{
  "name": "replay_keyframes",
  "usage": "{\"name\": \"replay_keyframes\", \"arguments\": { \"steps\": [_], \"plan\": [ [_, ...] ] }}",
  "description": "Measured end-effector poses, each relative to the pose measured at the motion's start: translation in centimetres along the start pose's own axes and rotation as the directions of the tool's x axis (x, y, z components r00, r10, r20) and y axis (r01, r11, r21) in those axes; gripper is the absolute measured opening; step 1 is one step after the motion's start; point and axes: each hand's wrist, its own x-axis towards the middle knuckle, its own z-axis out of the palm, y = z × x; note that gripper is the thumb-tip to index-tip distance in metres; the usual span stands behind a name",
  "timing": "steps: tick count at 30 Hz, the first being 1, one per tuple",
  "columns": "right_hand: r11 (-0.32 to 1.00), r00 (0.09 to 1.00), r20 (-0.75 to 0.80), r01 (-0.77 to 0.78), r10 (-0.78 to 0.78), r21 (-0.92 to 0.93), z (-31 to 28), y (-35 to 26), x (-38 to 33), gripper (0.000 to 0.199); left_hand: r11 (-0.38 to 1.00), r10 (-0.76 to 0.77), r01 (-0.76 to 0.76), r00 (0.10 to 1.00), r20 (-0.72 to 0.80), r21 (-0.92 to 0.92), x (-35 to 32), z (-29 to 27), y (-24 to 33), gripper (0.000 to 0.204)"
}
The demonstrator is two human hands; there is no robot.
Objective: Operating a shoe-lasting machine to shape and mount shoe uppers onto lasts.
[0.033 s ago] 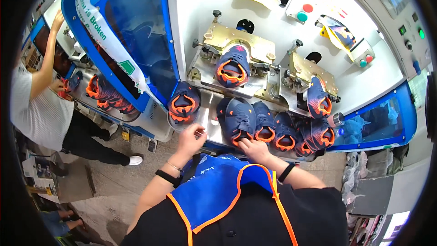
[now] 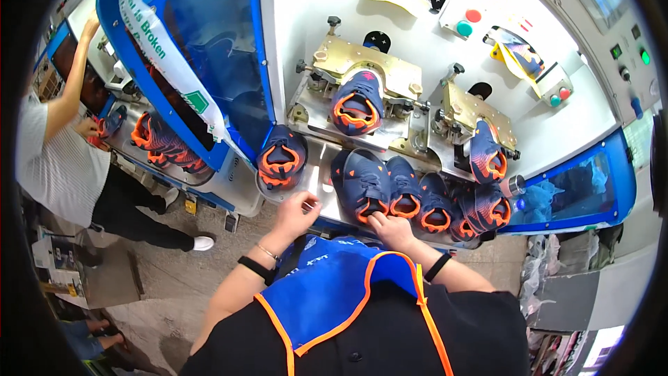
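Observation:
My right hand [image 2: 394, 231] is at the heel of a dark navy running shoe [image 2: 363, 184] with orange trim, its fingertips closed at the orange collar. That shoe sits with its toe pointing away, on the metal ledge in front of the machine. To the left of it, my left hand [image 2: 298, 213] is held just off the ledge, fingers curled together. Whether anything small is between its fingers is too fine to make out. Beyond my left hand stands a similar pair of shoes [image 2: 282, 157], one partly over the other.
Several matching shoes [image 2: 436, 203] line the ledge [image 2: 325, 198] to the right. Inside the white machine, one shoe [image 2: 357, 103] sits in the left brass clamp [image 2: 369, 56], another [image 2: 488, 152] at the right clamp. A blue door [image 2: 209, 56] stands ajar. A co-worker [image 2: 69, 153] works at far left.
My left hand has shifted slightly to the right, its fingers still curled. My right hand stays at the shoe's heel. The co-worker's raised arm has barely moved.

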Motion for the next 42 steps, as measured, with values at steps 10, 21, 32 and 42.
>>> {"name": "replay_keyframes", "arguments": {
  "steps": [10,21,32,42],
  "plan": [
    [0.893,0.681,-0.659,0.016,0.32,0.45,-18.4,-1.8,1.4,0.036,0.885,0.051,-0.224,0.918,0.394,0.408,5.4,3.1,-4.3,0.04],
    [0.91,0.521,-0.783,-0.394,0.338,0.13,-32.6,13.7,23.0,0.04,0.769,0.384,-0.492,0.866,0.319,0.409,5.4,5.5,-9.2,0.025],
    [0.801,0.117,-0.911,-0.529,0.395,0.279,-24.1,19.2,29.1,0.078,0.792,0.348,-0.493,0.849,0.397,0.359,5.9,5.1,-9.7,0.026],
    [0.804,0.434,-0.677,-0.309,0.594,0.508,-23.7,22.0,20.3,0.026,0.795,0.374,-0.479,0.87,0.322,0.372,5.7,4.8,-8.0,0.024]
  ]
}}
